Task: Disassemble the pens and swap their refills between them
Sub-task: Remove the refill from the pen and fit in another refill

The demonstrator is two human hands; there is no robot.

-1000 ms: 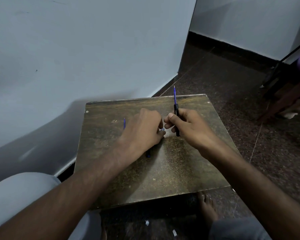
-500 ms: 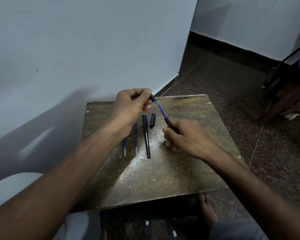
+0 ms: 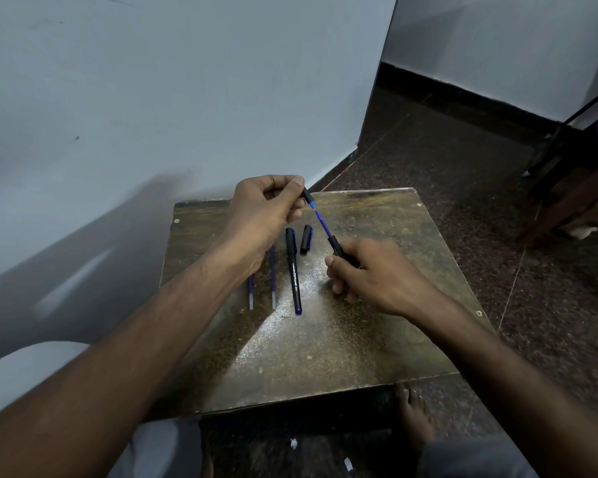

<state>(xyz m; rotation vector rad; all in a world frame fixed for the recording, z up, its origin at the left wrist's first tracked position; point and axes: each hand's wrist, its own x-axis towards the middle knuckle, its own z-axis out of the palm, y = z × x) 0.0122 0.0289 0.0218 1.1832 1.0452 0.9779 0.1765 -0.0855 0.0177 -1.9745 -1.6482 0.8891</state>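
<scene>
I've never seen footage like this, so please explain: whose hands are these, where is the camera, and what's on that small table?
There is no machine here. A person wears a camera on the head, looking down at their own bare hands. The left hand pinches the black tip piece of a blue refill, while the right hand grips the black barrel the refill runs into. On the worn brown table lie a complete-looking black pen, a loose black cap and two bare refills, partly hidden by the left wrist.
</scene>
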